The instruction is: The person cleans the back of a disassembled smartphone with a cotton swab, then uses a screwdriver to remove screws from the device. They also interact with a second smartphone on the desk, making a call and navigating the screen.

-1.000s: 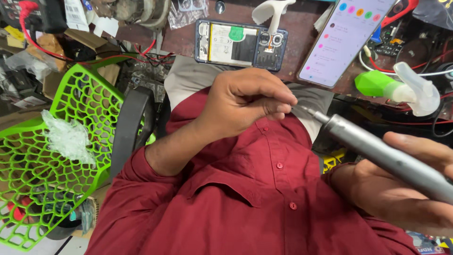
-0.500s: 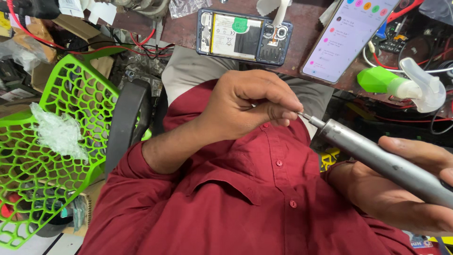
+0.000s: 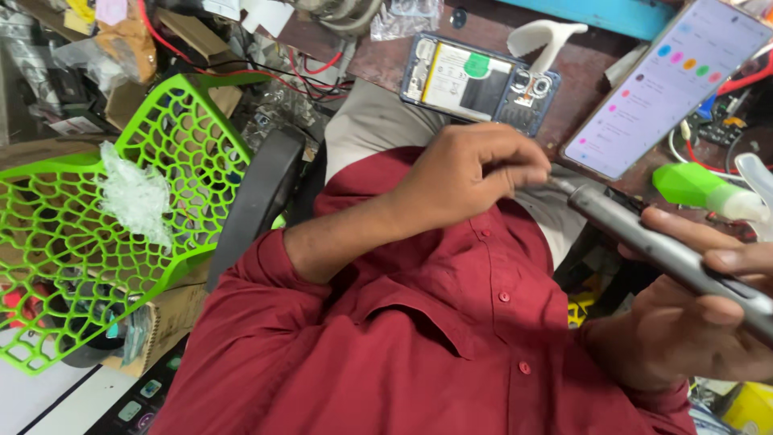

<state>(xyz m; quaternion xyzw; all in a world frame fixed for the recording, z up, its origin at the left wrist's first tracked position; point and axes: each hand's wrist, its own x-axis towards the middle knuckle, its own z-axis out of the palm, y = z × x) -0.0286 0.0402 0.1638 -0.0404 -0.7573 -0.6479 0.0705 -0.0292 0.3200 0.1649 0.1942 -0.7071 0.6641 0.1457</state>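
1. Fingers of my left hand (image 3: 471,173) pinch the tip end of a grey pen-shaped electric screwdriver (image 3: 668,250), closed tight on it where the bit meets the barrel; the bit itself is hidden by my fingertips.
2. My right hand (image 3: 692,322) wraps the barrel further back, thumb lying along the top, clasped round the tool at the right edge of view.
3. The screwdriver lies slanted across my lap, over the red shirt (image 3: 419,338), tip pointing left and far.
4. I judge the tool stiff, smooth metal and fairly light. The barrel could slip, so the mid-body is the place to hold it, leaving the thin bit to fingertips only.
5. Far from my hands, on the brown bench (image 3: 596,80), lies an opened phone (image 3: 483,80) with its battery showing; to its right, a lit phone (image 3: 668,84) and a green-capped bottle (image 3: 700,189).
6. A green lattice chair (image 3: 121,242) stands to the left.
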